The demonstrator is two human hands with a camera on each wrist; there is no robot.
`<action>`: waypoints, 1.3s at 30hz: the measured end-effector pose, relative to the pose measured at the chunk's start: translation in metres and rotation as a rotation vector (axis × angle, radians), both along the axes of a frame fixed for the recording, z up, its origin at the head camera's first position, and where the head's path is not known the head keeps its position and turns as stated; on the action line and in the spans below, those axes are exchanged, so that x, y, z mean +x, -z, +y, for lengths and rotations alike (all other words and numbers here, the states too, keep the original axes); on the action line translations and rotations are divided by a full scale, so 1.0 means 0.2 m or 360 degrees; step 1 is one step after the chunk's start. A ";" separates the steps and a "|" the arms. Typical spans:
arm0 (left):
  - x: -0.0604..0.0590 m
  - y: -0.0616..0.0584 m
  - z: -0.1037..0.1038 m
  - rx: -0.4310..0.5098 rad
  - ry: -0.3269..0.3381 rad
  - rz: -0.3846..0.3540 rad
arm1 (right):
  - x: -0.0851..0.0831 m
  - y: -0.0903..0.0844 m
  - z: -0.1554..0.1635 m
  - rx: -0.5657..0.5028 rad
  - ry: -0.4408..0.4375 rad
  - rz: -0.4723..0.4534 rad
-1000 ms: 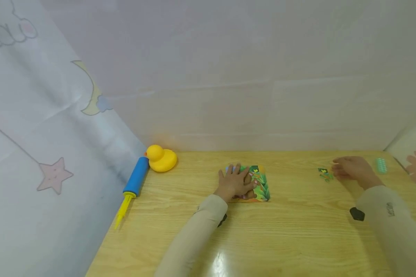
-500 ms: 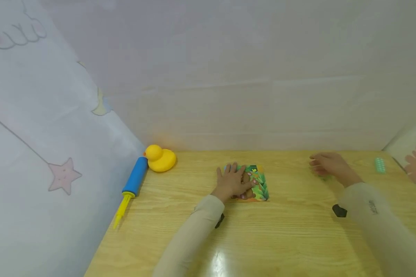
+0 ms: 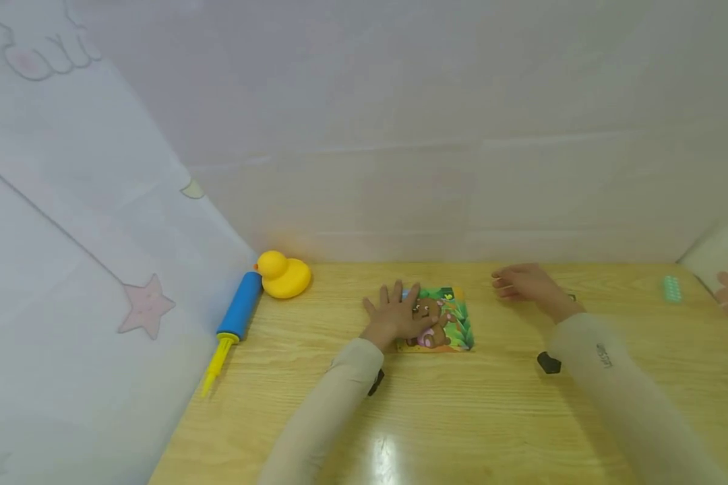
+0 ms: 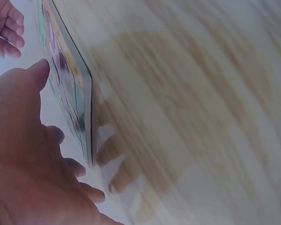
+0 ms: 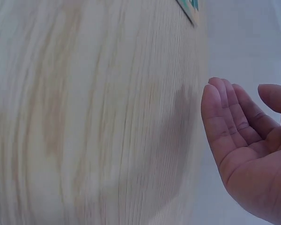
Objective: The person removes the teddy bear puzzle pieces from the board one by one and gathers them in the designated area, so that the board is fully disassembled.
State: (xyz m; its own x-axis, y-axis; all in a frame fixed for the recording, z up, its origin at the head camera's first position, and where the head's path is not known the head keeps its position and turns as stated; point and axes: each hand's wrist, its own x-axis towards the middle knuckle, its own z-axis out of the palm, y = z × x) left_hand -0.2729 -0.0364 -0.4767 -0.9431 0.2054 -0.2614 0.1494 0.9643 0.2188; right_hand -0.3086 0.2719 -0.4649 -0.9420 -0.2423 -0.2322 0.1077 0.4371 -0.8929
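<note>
A small picture puzzle board with a bear and green leaves lies flat in the middle of the wooden table. My left hand rests flat on the board's left part with its fingers spread. The left wrist view shows that hand beside the board's edge. My right hand hovers just right of the board, blurred. Seen from the right wrist, the right hand has a bare palm and relaxed fingers. A small dark puzzle piece peeks out behind the right wrist.
A yellow rubber duck and a blue and yellow hand pump lie at the table's left edge by a patterned cloth wall. A small teal object sits at the far right. Pale cloth walls close off the back and both sides.
My right hand has travelled left from the small piece near the teal object to just right of the board. My left hand slid slightly left, uncovering more of the picture.
</note>
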 end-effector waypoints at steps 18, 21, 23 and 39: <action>0.00 -0.01 -0.01 -0.0077 -0.0022 0.0014 | -0.01 0.04 -0.34 -0.0040 -0.0099 -0.0073; 0.00 -0.01 -0.01 -0.0094 -0.0014 0.0009 | -0.01 0.04 -0.37 0.0018 -0.0099 -0.0067; 0.00 -0.01 -0.01 -0.0097 -0.0008 0.0008 | 0.00 0.03 -0.39 0.0080 -0.0121 -0.0050; -0.01 -0.01 -0.01 -0.0143 -0.0009 -0.0046 | 0.02 0.03 -0.49 0.0472 -0.0262 0.0133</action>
